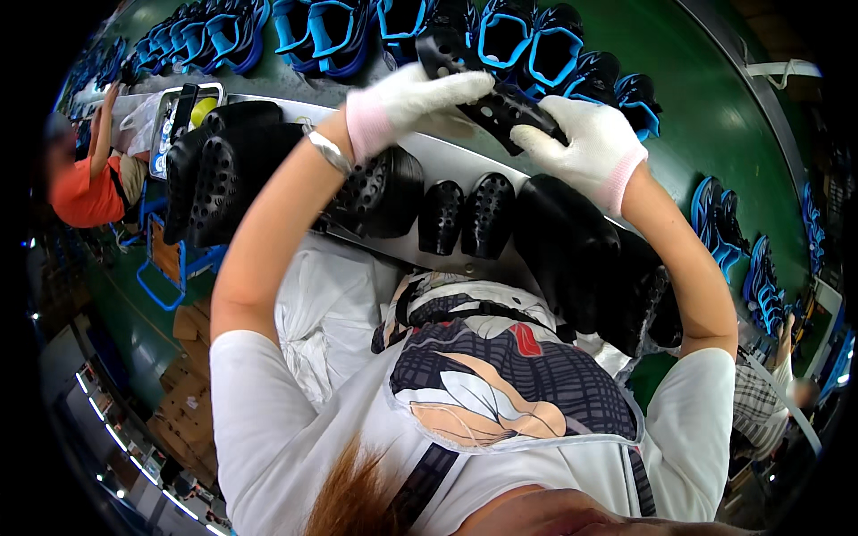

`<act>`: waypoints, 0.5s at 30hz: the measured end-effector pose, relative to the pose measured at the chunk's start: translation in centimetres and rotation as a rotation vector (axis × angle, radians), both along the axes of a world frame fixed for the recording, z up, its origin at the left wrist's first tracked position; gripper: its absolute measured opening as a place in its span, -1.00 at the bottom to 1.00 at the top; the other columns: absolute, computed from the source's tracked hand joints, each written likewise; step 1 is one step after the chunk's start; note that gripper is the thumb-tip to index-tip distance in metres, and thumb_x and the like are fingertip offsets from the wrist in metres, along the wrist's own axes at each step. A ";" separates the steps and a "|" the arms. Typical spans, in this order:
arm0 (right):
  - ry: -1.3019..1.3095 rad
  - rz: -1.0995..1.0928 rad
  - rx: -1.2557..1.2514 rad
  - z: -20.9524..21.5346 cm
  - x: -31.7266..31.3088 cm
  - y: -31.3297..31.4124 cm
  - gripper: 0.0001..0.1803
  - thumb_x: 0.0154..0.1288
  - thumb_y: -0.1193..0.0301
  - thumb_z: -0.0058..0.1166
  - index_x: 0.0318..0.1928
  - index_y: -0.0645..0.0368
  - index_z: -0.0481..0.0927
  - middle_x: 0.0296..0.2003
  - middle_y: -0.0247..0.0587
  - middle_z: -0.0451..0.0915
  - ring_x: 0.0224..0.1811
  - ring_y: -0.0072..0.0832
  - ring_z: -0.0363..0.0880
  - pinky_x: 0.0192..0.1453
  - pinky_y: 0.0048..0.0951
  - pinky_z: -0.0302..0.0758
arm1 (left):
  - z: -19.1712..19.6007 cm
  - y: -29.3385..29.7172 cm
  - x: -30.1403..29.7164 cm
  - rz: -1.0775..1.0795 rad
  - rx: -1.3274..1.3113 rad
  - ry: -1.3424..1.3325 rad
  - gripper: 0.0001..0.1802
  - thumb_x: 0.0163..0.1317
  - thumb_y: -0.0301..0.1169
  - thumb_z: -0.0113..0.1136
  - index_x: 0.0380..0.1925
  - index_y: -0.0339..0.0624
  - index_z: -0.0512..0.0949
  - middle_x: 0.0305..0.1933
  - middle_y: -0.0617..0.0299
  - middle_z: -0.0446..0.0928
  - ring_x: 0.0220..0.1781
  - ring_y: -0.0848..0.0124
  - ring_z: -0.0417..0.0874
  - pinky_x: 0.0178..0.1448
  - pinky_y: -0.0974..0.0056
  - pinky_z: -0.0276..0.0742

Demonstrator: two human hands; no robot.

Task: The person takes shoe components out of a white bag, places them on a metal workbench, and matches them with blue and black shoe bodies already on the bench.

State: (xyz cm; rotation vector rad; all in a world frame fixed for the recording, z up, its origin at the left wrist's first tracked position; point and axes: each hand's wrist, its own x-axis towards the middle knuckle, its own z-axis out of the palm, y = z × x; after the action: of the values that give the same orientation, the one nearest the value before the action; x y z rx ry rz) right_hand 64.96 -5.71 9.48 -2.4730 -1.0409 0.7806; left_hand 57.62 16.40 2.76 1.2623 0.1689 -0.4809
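Observation:
A black plastic shoe tree (516, 114), curved and pierced with round holes, is held up between my two gloved hands, over the far edge of the bench. My left hand (420, 100), in a white glove with a pink cuff, grips it toward its left part, fingers stretched along it. At its right end, my right hand (583, 145) pinches it between thumb and fingers. Two smaller shoe trees, a left one (441, 217) and a right one (488, 214), stand side by side below my hands. Stacks of nested shoe trees (567, 250) lie to their right.
More stacked shoe trees (234, 170) sit at the left of the grey bench (393, 241). Beyond it, black and blue shoes (322, 36) stand in rows on a green surface. A tray (161, 134) lies far left, near a person in orange (89, 190). Further shoes (715, 223) are at right.

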 end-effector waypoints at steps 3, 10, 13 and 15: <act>0.005 -0.033 -0.230 -1.8 2.5 1.2 -0.40 0.24 -0.11 -0.12 -0.34 0.22 0.65 -0.46 0.01 0.63 -0.34 -0.09 0.64 -0.17 -0.19 0.56 | -0.9 4.3 4.6 -0.119 0.915 -0.382 -0.43 0.17 -0.04 0.33 0.08 -0.15 0.56 -0.04 0.14 0.63 -0.01 0.27 0.65 0.12 0.27 0.59; 0.111 0.005 -0.371 -4.6 5.7 5.1 -0.34 0.17 -0.14 -0.12 -0.26 0.25 0.70 -0.42 0.09 0.65 -0.30 -0.06 0.64 -0.12 -0.21 0.58 | -11.4 8.7 12.7 -0.250 1.457 -0.887 -0.48 0.17 -0.33 0.28 0.18 -0.03 0.47 0.17 0.09 0.49 0.08 0.11 0.59 0.20 0.14 0.53; 0.133 -0.041 -0.331 -6.5 8.2 5.6 -0.33 0.12 -0.12 -0.05 -0.24 0.33 0.67 -0.38 0.14 0.64 -0.30 -0.02 0.63 -0.12 -0.19 0.57 | -8.6 6.8 15.3 -0.139 1.191 -0.659 -0.67 0.22 -0.21 0.16 -0.10 -0.17 0.60 -0.22 0.01 0.64 -0.14 0.08 0.66 0.01 0.13 0.56; 0.072 -0.006 -0.353 -5.0 9.2 7.5 -0.34 0.12 -0.11 -0.04 -0.22 0.32 0.68 -0.34 0.14 0.65 -0.27 -0.05 0.65 -0.13 -0.22 0.57 | -6.4 6.8 15.1 -0.121 1.119 -0.491 -0.62 0.29 -0.11 0.04 -0.27 -0.21 0.63 -0.40 -0.02 0.65 -0.27 0.04 0.68 -0.06 0.07 0.55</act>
State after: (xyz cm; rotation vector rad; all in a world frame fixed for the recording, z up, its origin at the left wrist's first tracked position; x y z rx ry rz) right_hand 74.16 1.83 4.51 -2.7091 -0.9360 1.1274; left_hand 72.71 23.20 -3.64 2.4556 -0.0828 -0.1319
